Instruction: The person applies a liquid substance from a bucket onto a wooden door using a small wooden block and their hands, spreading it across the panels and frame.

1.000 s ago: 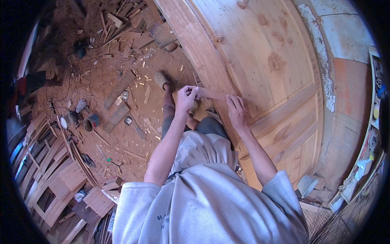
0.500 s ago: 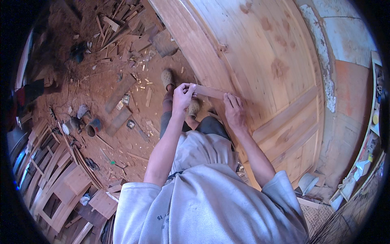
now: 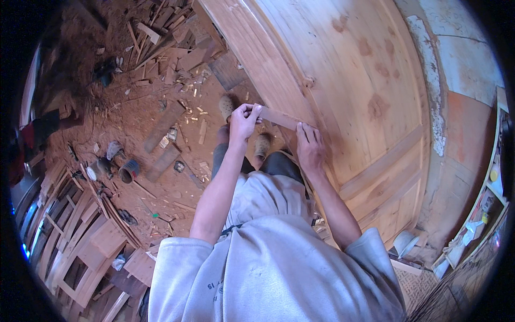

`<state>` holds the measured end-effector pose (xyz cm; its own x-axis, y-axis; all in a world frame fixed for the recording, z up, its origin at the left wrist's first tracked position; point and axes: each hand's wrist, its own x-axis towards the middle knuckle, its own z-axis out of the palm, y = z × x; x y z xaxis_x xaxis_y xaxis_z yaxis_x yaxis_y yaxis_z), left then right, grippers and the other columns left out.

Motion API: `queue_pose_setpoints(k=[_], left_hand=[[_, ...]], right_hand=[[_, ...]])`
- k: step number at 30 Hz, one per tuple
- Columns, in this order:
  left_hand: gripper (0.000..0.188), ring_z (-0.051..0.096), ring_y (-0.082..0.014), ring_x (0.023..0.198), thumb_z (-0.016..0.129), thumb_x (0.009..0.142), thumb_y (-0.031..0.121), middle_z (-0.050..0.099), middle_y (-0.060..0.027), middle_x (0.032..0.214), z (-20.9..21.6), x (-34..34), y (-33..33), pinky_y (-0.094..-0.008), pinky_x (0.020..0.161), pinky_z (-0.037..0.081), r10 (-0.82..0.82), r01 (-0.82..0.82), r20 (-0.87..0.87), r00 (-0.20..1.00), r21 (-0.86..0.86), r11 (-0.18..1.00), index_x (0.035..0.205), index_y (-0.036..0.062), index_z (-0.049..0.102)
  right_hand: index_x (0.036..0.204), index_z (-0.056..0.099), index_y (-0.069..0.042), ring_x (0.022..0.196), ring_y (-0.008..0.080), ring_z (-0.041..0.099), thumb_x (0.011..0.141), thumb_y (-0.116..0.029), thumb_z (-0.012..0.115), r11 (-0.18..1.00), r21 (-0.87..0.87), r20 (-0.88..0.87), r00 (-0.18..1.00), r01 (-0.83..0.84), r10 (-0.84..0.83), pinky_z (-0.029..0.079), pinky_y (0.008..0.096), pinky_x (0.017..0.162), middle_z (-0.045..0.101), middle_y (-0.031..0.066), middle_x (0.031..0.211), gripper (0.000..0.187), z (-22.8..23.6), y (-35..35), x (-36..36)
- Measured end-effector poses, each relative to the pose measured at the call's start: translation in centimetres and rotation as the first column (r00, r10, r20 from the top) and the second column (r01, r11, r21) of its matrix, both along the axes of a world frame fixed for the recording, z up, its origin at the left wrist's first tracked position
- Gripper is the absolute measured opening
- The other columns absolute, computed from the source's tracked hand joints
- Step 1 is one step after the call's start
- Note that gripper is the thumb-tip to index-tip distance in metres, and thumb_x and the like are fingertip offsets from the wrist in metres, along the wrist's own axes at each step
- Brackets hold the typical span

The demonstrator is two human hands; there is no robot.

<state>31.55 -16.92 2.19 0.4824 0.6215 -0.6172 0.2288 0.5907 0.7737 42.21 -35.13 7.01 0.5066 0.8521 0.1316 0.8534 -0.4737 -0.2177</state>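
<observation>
A narrow, flat reddish-brown strip (image 3: 280, 117) spans the gap between my hands, over the near edge of a large panelled wooden door (image 3: 343, 70). I cannot tell whether it is thin wood or sandpaper. My left hand (image 3: 244, 124) pinches its left end between thumb and fingers, just off the door's edge. At the other end, my right hand (image 3: 310, 146) has its fingers bent over the strip, close to the door's raised moulding. The right thumb and the strip's underside are hidden.
Wood offcuts (image 3: 177, 59) and shavings litter the dirt floor at left. A bucket (image 3: 129, 170) and loose boards (image 3: 162, 163) lie nearer. Stacked wooden frames (image 3: 88, 252) fill the lower left. Beyond the door at right runs a shelf (image 3: 491, 198) with small items.
The door and floor have shifted slightly right and down in the view. Both hands keep hold of the strip, nearly in the same pose.
</observation>
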Motion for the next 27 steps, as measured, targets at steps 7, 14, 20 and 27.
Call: queue_pose_setpoints(k=[7, 14, 20, 27], left_hand=[[0.02, 0.058, -0.0089, 0.059, 0.064, 0.085, 0.018, 0.061, -0.0048, 0.072, -0.6, 1.5, 4.8, -0.0211, 0.053, 0.049, 0.02, -0.02, 0.033, 0.999, 0.015, 1.0, 0.087, -0.0012, 0.059], [0.016, 0.056, -0.0065, 0.061, 0.061, 0.088, 0.017, 0.061, -0.002, 0.071, 0.3, -0.4, 5.9, -0.0215, 0.057, 0.048, -0.146, 0.142, 0.115, 0.983, 0.042, 0.989, 0.088, 0.0008, 0.061], [0.019, 0.058, -0.0073, 0.064, 0.061, 0.088, 0.017, 0.061, -0.0025, 0.073, 2.3, -1.3, 1.5, -0.0208, 0.06, 0.049, -0.298, 0.314, 0.106, 0.949, -0.184, 0.932, 0.093, -0.0009, 0.061], [0.018, 0.058, -0.0079, 0.066, 0.062, 0.088, 0.017, 0.061, -0.0027, 0.076, 0.3, -1.4, -0.2, -0.0205, 0.062, 0.048, -0.308, 0.324, 0.105, 0.945, -0.203, 0.924, 0.091, -0.001, 0.06]], right_hand=[[0.111, 0.059, -0.001, 0.101, 0.0262, 0.054, 0.08, -0.006, 0.053, 0.999, -0.038, -0.028, 0.999, 0.024, -0.025, 0.044, 0.0374, 0.087, 0.058, 0.0102, 0.107, 0.032, 0.4, 4.7, 0.7], [0.114, 0.058, -0.003, 0.106, 0.0275, 0.051, 0.082, -0.009, 0.055, 0.997, -0.021, -0.092, 0.993, 0.073, -0.074, 0.044, 0.0385, 0.089, 0.054, 0.011, 0.112, 0.032, 2.1, 4.0, -1.3], [0.117, 0.056, -0.004, 0.109, 0.0302, 0.049, 0.084, -0.011, 0.055, 0.966, -0.102, -0.18, 0.951, 0.238, -0.253, 0.041, 0.0408, 0.093, 0.051, 0.0132, 0.116, 0.034, 1.9, -1.7, -4.3], [0.119, 0.056, -0.01, 0.108, 0.0292, 0.049, 0.082, -0.007, 0.054, 0.975, -0.141, -0.176, 0.965, 0.171, -0.195, 0.042, 0.0404, 0.092, 0.052, 0.0123, 0.115, 0.037, 0.9, -3.7, -3.4]])
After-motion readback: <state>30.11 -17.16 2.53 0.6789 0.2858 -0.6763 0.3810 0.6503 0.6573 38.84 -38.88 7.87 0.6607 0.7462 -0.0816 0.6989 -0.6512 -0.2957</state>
